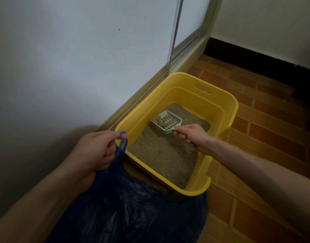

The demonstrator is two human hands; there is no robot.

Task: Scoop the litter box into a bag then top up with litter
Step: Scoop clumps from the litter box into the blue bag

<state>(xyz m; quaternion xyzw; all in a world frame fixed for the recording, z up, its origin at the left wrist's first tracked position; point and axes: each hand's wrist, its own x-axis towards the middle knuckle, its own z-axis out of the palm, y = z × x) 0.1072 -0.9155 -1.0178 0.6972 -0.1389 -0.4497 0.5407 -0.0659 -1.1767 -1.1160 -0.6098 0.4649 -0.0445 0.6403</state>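
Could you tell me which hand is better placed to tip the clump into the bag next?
The right hand: it grips the scoop, which holds a clump over the litter in the yellow box. The left hand holds the blue bag by its handle, beside the box.

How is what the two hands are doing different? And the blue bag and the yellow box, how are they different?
The left hand pinches the blue bag by its handle; the right hand grips the scoop over the litter. The bag is dark, soft and crinkly; the yellow box is bright, stiff and smooth. The box holds sandy litter; the bag's inside is too dark to see. Both hands are holding something.
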